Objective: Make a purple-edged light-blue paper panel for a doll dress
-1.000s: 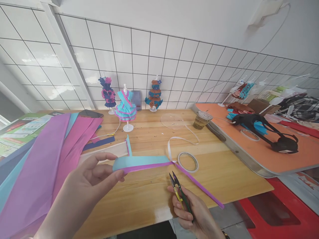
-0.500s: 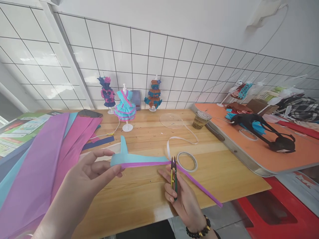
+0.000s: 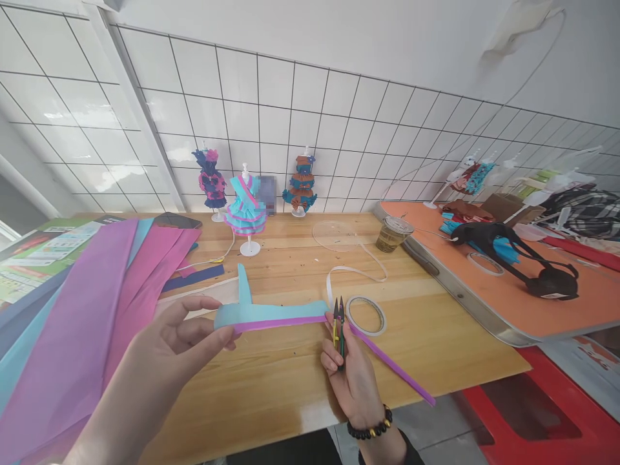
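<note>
Between my two hands stretches a light-blue paper strip [image 3: 283, 313] with a purple edging along its lower side. My left hand [image 3: 188, 339] pinches its left end between thumb and fingers; a blue branch of the strip sticks up there. In my right hand [image 3: 351, 371] lies a pair of thread snips [image 3: 338, 329], blades pointing up, and its fingertips are at the strip's right end. A loose purple strip [image 3: 394, 367] runs from behind that hand toward the table's front edge. Just right of the snips lies a roll of tape [image 3: 367, 315].
Purple, pink and blue paper sheets [image 3: 77, 323] cover the left of the wooden table. Small dress forms in paper dresses, one turquoise [image 3: 246, 206], stand at the back. A lidded cup [image 3: 393, 234] sits near an orange board [image 3: 484, 284] holding a black strapped item [image 3: 513, 255].
My right hand's fingers have closed in on the strip's right end, and the snips sit slightly higher. The strip's right end now curls upward. The left hand has barely moved.
</note>
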A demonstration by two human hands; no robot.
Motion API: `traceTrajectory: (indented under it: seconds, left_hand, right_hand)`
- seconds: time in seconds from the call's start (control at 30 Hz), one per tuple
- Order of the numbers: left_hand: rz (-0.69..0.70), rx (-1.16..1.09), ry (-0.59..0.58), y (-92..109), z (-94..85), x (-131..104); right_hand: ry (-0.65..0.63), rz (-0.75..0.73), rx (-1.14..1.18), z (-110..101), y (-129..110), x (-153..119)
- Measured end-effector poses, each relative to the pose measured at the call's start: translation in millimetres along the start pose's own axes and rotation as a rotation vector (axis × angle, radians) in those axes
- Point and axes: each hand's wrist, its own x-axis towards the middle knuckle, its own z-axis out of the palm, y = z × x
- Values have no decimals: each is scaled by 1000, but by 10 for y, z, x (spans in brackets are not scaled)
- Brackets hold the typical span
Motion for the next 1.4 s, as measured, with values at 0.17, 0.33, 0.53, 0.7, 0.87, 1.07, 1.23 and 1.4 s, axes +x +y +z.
traceTrajectory:
  seconds: [0.17, 0.33, 0.53, 0.7, 0.87, 1.07, 1.23, 1.4]
  left_hand:
    - [39, 47, -46, -22, -43, 4]
    - [43, 73, -64, -12, -68, -2]
    - [39, 106, -77, -35, -99, -12]
    - [26, 108, -50, -47, -101, -46]
    - [0, 123, -52, -20, -102, -91]
    - [-125, 106, -121, -66, -167, -57]
    - [-194, 75, -230, -147, -230, 24]
    - [-148, 72, -122, -84, -185, -40]
  right_hand:
    - [10, -29, -33, 13, 7, -8]
    - [16, -26, -47, 9, -4, -13]
    - [14, -7, 1, -8, -7, -25]
    - [3, 9, 40, -7, -6, -44]
    - [-1, 25, 80, -21, -5, -48]
    - [-2, 43, 153, -66, 14, -46]
    - [8, 51, 179, -71, 25, -41]
    - [7, 41, 156, -76, 23, -40]
